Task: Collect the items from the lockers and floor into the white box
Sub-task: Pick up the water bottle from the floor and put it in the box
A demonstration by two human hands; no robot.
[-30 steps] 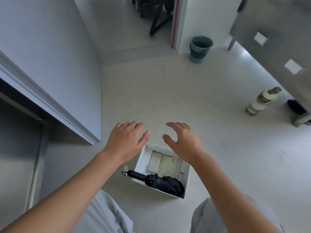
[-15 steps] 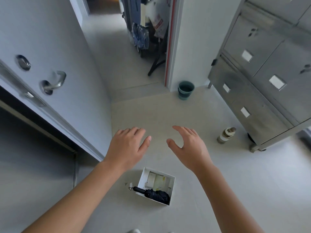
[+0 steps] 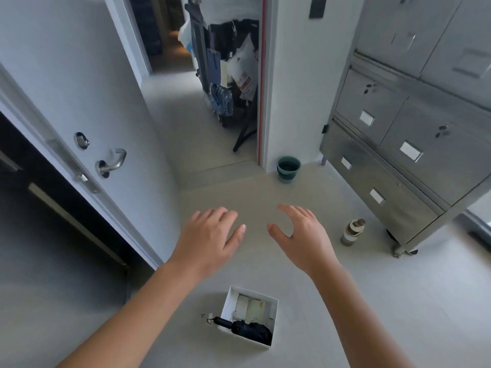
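The white box (image 3: pixel 275 312) sits on the floor far below me. A folded black umbrella (image 3: pixel 249 331) lies in it, its handle poking over the left wall, beside pale flat packets (image 3: pixel 249 307). My left hand (image 3: pixel 210 241) and my right hand (image 3: pixel 303 237) hover high above the box, palms down, fingers spread, holding nothing. A beige bottle (image 3: pixel 352 232) stands on the floor by the steel lockers (image 3: pixel 414 134) at the right. A teal collapsible bucket (image 3: pixel 288 170) stands at the wall corner. All locker doors in view are closed.
A white door (image 3: pixel 87 107) with a lever handle stands open at the left, with a dark doorway beside it. Beyond the corner, a cluttered rack (image 3: pixel 228 83) with bags fills the corridor. Grey floor spreads between the door and the lockers.
The view has risen and tilted up: the box has shrunk and slid down the frame, and the lockers, door handle and corridor have come into sight. Both hands stay spread and empty.
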